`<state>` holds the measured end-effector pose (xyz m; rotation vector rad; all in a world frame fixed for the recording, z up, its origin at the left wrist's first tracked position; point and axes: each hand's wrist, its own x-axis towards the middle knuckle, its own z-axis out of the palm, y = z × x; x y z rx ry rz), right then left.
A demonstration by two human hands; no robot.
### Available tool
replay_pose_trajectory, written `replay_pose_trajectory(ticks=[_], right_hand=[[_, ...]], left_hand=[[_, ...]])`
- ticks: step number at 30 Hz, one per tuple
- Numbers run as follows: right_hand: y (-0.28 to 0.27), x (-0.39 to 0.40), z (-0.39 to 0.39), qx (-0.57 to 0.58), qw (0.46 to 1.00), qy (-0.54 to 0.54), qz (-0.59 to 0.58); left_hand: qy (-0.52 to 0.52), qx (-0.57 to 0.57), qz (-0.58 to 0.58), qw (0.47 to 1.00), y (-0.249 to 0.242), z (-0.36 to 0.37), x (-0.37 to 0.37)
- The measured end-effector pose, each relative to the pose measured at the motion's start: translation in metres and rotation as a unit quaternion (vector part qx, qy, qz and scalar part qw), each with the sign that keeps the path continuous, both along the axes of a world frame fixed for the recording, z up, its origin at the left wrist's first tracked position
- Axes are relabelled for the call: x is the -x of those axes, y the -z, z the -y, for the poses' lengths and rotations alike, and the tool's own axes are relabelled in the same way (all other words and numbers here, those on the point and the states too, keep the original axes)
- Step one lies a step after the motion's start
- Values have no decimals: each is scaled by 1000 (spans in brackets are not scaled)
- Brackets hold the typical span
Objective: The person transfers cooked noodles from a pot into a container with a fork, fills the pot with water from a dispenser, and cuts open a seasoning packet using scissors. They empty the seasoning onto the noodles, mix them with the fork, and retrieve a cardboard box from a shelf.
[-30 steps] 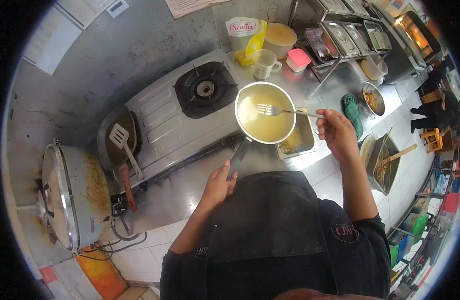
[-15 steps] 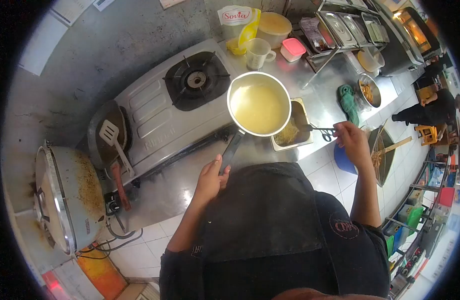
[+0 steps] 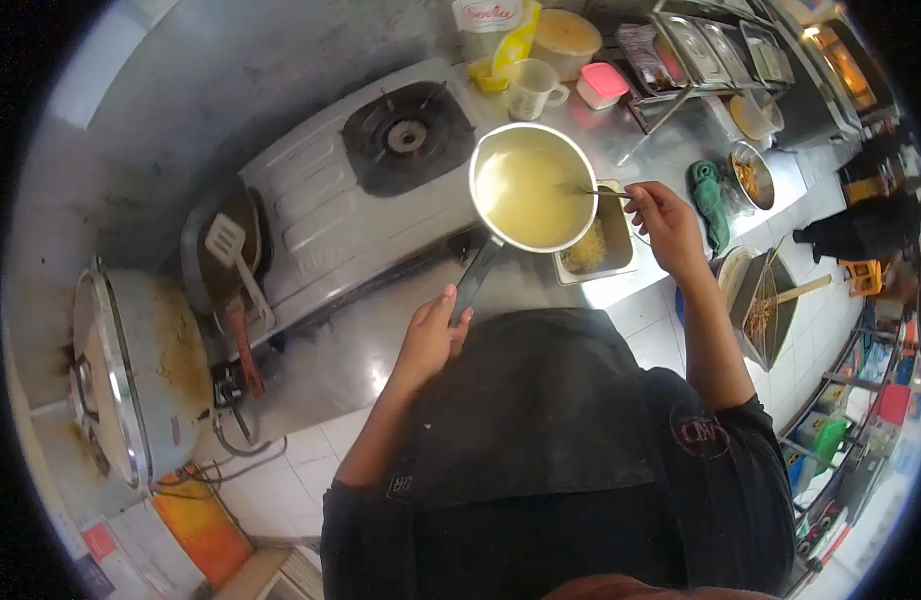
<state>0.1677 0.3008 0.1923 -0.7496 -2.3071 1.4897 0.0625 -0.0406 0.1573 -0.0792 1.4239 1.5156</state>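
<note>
My left hand (image 3: 432, 335) is closed around the black handle of a saucepan (image 3: 494, 240), which holds pale yellow liquid. The pan is up over the counter's front part, between the stove and a metal container. In my right hand (image 3: 664, 222) is a thin dark fork (image 3: 608, 193), pinched by its handle. Its end reaches over the pan's right rim and touches or dips into the liquid. Partly hidden under the pan, the rectangular metal container (image 3: 602, 272) has yellowish bits inside.
Left of the pan is a gas stove (image 3: 310, 215); a slotted spatula (image 3: 242, 262) rests in a frying pan on it. A measuring jug (image 3: 531, 92), pink-lidded box (image 3: 602, 84), green cloth (image 3: 708, 205) and metal bowl (image 3: 752, 178) stand behind and right. A large pot (image 3: 155, 370) is far left.
My right hand has moved up and left, bringing the fork from above the metal container into the saucepan. The camera view has shifted slightly.
</note>
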Motion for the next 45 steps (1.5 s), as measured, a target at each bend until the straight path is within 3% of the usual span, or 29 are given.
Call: replay_pose_trajectory(ticks=[7, 10, 15, 19, 22, 25, 29, 32, 38, 41, 45], right_hand=[[10, -12, 7, 84, 996, 8, 31], [11, -14, 1, 53, 997, -22, 48], [5, -6, 4, 9, 998, -37, 41], [17, -6, -2, 43, 999, -6, 28], [38, -10, -6, 82, 996, -3, 23], [40, -6, 15, 192, 981, 7, 22], [39, 2, 32, 364, 931, 14, -11], [34, 6, 29, 412, 909, 35, -43], [-7, 2, 8, 353, 931, 28, -86], [-22, -9, -7, 321, 939, 42, -118], [-38, -20, -11, 211, 973, 29, -84]], left_hand=[[19, -6, -33, 999, 15, 5, 0], [-1, -44, -14, 999, 19, 3, -2], [16, -13, -44, 999, 19, 4, -5], [10, 5, -80, 997, 13, 1, -10], [-2, 14, -9, 1000, 5, -2, -10], [-3, -14, 12, 1000, 4, -1, -9], [-12, -8, 26, 1000, 2, -2, -9], [-11, -2, 28, 1000, 0, -2, -8], [-12, 1, 29, 1000, 6, 0, -9], [-13, 55, -33, 998, -1, -4, -13], [26, 62, -70, 995, 9, -1, -13]])
